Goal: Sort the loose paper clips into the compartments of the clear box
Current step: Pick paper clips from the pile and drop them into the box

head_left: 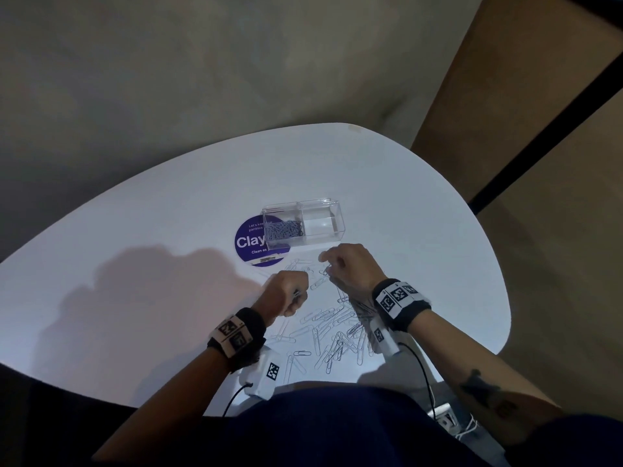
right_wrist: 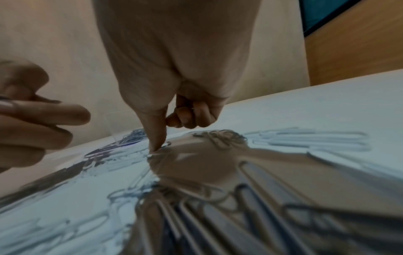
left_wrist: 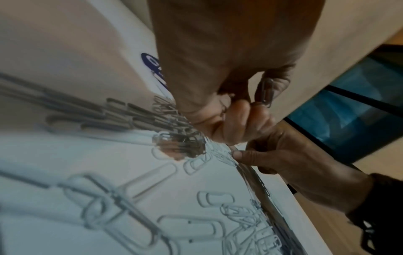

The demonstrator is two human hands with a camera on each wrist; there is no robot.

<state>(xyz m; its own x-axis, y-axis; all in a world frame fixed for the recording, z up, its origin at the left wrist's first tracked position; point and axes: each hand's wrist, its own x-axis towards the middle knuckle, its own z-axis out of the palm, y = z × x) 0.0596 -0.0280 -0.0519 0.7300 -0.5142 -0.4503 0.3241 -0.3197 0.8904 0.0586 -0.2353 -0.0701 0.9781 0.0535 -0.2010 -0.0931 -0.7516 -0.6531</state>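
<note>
— What are your hands doing?
— My left hand [head_left: 290,291] is curled round a few clips [left_wrist: 266,94]. My right hand [head_left: 347,267] presses one fingertip [right_wrist: 156,146] on a clip lying on the bench [head_left: 135,237], its other fingers tucked in.
— And the rest?
— Loose clips [head_left: 330,335] lie between my wrists. The box [head_left: 301,222] stands just beyond, dark clips in its left compartment, partly on a purple sticker [head_left: 247,242].

A round purple sticker [head_left: 247,242] with white lettering lies flat on the white table [head_left: 404,214]. Beyond the table's right edge stands a brown panel [head_left: 539,96] crossed by a black strip [head_left: 556,119].
</note>
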